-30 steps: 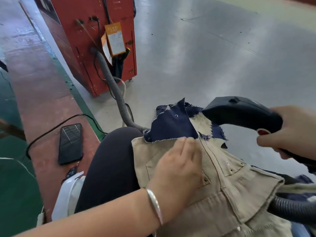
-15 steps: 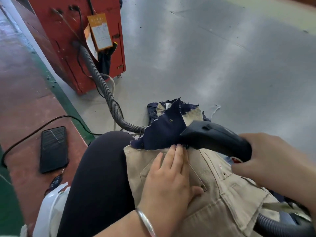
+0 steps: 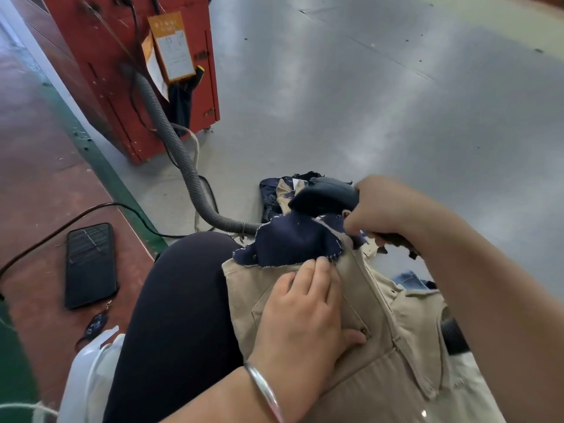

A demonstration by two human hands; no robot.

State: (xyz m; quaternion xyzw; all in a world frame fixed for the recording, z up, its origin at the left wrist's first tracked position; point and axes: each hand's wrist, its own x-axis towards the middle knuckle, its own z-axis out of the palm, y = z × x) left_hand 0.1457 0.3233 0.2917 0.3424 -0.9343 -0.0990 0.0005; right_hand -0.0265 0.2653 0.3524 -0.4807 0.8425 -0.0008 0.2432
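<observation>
So the left hand [image 3: 305, 309] is lying flat with straight fingers, pressing the beige cloth garment [image 3: 381, 346] down on the lap. The right hand [image 3: 381, 209] is gripping the black plastic handheld tool [image 3: 323, 195], whose nose is sitting at the garment's dark navy fabric flap [image 3: 293, 239]. A grey ribbed hose [image 3: 171, 129] is running to the red metal cabinet [image 3: 100, 71].

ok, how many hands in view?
2. Left hand presses flat on the beige garment on the lap; right hand grips the black handheld tool over the navy fabric. No others visible.
</observation>
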